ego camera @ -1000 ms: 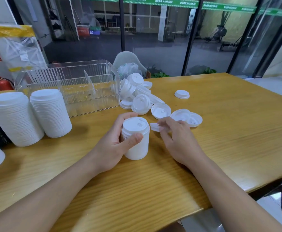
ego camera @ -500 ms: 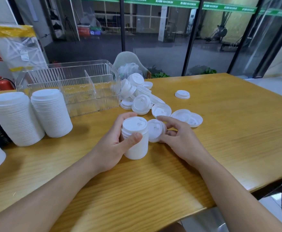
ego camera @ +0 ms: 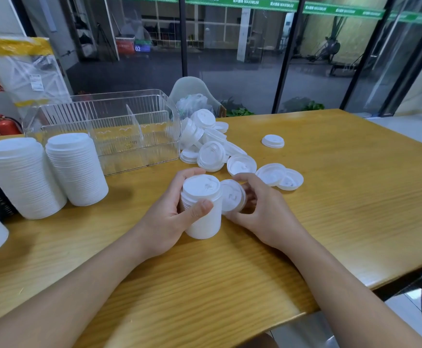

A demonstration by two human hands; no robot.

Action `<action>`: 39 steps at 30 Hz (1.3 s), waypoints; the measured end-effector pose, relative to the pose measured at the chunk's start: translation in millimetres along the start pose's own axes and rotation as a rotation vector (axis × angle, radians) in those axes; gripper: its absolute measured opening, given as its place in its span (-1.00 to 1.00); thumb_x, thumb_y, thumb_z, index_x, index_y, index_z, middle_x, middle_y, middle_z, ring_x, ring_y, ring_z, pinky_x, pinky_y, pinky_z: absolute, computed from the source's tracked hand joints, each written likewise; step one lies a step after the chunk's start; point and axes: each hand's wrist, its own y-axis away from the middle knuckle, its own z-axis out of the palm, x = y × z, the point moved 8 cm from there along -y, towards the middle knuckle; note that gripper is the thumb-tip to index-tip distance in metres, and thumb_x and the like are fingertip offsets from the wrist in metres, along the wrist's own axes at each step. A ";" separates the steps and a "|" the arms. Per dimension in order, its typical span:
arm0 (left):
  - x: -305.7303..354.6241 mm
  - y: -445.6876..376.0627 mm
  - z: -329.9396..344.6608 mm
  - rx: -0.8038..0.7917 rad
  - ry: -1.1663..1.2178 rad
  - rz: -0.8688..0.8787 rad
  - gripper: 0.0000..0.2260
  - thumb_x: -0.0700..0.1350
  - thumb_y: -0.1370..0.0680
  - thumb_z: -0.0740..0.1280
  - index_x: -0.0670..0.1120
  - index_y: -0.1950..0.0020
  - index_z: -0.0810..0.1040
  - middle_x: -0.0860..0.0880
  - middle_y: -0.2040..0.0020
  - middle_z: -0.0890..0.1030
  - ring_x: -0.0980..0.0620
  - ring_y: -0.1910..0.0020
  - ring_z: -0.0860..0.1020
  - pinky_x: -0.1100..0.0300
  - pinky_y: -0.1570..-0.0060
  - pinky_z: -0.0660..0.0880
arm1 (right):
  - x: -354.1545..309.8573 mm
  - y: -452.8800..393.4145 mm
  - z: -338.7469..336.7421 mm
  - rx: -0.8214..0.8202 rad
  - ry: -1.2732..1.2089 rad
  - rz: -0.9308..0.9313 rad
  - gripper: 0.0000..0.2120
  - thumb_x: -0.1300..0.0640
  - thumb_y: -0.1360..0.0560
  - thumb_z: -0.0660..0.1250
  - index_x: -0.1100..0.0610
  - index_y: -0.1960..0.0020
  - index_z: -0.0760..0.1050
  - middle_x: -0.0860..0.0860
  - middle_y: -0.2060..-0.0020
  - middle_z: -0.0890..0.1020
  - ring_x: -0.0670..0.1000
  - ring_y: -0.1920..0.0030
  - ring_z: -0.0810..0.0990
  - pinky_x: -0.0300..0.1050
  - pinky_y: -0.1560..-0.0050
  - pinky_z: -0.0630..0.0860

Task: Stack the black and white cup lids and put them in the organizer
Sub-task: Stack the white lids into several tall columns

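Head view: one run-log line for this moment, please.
left hand: grips lid stack upright on table | right hand: holds single lid tilted beside stack top | organizer: no lids visible

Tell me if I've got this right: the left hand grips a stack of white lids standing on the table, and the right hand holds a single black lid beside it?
Not quite. In the head view the single lid in the right hand is white, not black. The rest holds: the left hand grips the stack of white lids standing on the table.

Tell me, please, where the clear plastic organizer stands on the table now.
In the head view the clear organizer stands at the far left of the table, just behind two tall lid stacks, with the loose lid pile against its right end.
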 end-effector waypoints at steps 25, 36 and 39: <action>-6.0 0.3 14.1 0.011 0.119 -0.060 -0.44 -0.05 -0.56 0.56 0.02 -0.51 0.43 0.05 -0.32 0.70 0.04 -0.33 0.67 0.15 -0.29 0.60 | -50.9 5.2 8.5 0.040 -0.190 -0.256 -0.63 -0.01 -0.58 0.55 -0.03 -0.37 0.65 -0.06 -0.29 0.68 0.09 -0.38 0.60 0.15 -0.35 0.54; -3.0 -0.4 13.5 0.051 0.108 -0.068 -0.38 0.00 -0.49 0.60 0.03 -0.49 0.45 0.09 -0.30 0.71 0.09 -0.30 0.68 0.16 -0.25 0.62 | -48.4 3.8 10.7 0.008 -0.251 -0.230 -0.55 -0.02 -0.55 0.59 -0.02 -0.41 0.61 -0.06 -0.31 0.67 0.08 -0.39 0.61 0.15 -0.38 0.56; -3.2 0.3 12.4 0.039 0.089 -0.069 -0.41 -0.04 -0.54 0.60 0.04 -0.51 0.43 0.08 -0.33 0.70 0.06 -0.34 0.67 0.09 -0.32 0.60 | -44.6 3.9 7.9 0.013 -0.251 -0.209 -0.51 -0.10 -0.57 0.53 -0.06 -0.46 0.57 -0.09 -0.35 0.65 0.04 -0.41 0.60 0.10 -0.38 0.54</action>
